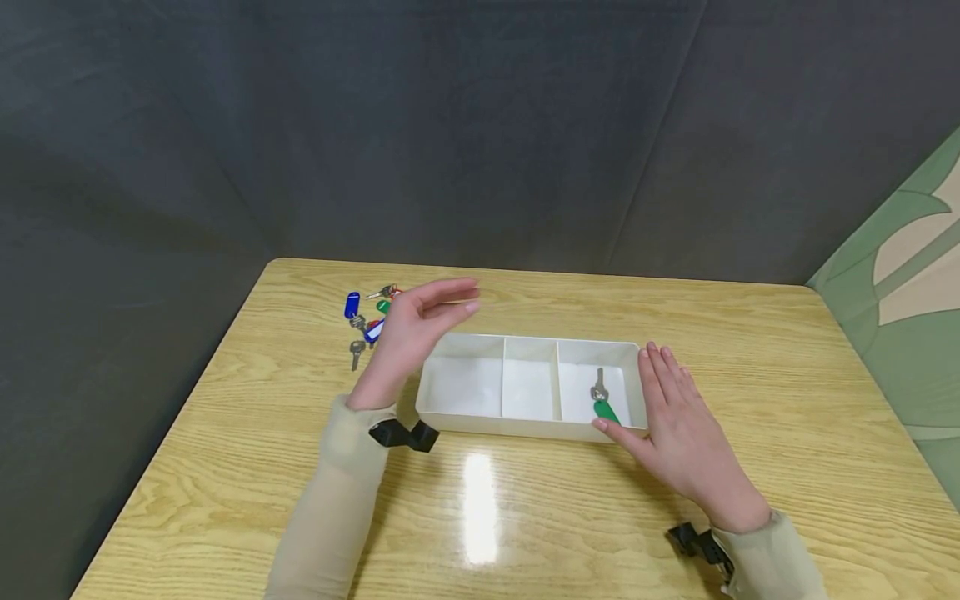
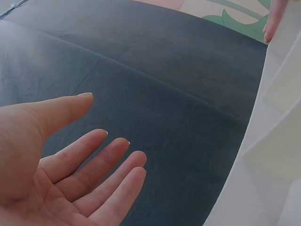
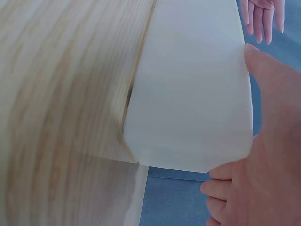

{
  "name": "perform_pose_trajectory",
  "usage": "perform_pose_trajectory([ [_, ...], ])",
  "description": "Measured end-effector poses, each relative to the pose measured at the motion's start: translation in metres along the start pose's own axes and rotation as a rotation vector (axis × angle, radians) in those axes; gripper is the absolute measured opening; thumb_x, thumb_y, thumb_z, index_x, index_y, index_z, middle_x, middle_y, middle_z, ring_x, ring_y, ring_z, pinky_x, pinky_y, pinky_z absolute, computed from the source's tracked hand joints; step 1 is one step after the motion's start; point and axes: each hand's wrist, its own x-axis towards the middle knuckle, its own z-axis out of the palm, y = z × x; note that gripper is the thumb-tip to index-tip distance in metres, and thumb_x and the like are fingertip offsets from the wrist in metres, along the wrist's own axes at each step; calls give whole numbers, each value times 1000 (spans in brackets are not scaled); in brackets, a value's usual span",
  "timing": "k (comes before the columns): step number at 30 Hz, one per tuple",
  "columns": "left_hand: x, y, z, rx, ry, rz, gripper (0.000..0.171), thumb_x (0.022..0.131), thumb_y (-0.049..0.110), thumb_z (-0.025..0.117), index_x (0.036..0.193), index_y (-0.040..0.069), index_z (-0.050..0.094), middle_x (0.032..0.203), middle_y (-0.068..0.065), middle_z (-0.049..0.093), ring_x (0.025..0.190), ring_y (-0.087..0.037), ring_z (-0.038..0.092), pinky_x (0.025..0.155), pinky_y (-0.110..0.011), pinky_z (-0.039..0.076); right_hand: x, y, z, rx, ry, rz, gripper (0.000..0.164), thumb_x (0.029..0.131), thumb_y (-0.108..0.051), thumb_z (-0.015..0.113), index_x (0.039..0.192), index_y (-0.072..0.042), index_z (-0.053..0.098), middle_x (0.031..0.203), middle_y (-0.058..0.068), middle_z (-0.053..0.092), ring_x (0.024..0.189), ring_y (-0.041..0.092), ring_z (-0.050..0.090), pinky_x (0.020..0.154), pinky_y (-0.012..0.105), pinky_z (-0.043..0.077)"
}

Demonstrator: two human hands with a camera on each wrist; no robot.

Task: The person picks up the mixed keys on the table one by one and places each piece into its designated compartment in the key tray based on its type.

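Observation:
A white box (image 1: 517, 428) with three compartments lies lengthwise on the table. In its right compartment is a key (image 1: 599, 390) with a green tag (image 1: 604, 411). My right hand (image 1: 686, 437) rests against the box's right end, fingers straight along the end wall and thumb at the front rim. The right wrist view has that thumb (image 3: 258, 59) at the rim. My left hand (image 1: 416, 329) is raised over the box's back left corner, fingers loosely bent and thumb apart. Nothing is in this hand (image 2: 70, 174) in the left wrist view.
Several keys (image 1: 357, 353) with tags lie left of the box, including a blue tag (image 1: 352, 305) and a green tag (image 1: 383, 307); my left hand partly covers the group. Behind the wooden table (image 1: 225, 467) hangs a dark cloth (image 1: 450, 150). Leaf-patterned fabric (image 1: 926, 308) borders the right side.

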Motion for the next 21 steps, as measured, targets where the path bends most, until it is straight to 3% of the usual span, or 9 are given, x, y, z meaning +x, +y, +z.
perform_pose_trajectory([
  [13,-4,-9,-21,17,63,2,35,94,18,76,128,9,71,124,-4,70,112,-20,67,98,-35,52,0,0,-1,1,-1,4,106,94,-59,65,156,12,17,161,33,18,151,43,11,122,50,8],
  [21,-9,-15,-39,60,118,-52,38,94,22,77,130,11,70,123,-4,70,112,-20,67,96,-33,52,0,0,0,2,4,2,106,93,-59,65,156,12,18,161,32,19,149,46,16,122,51,10],
])
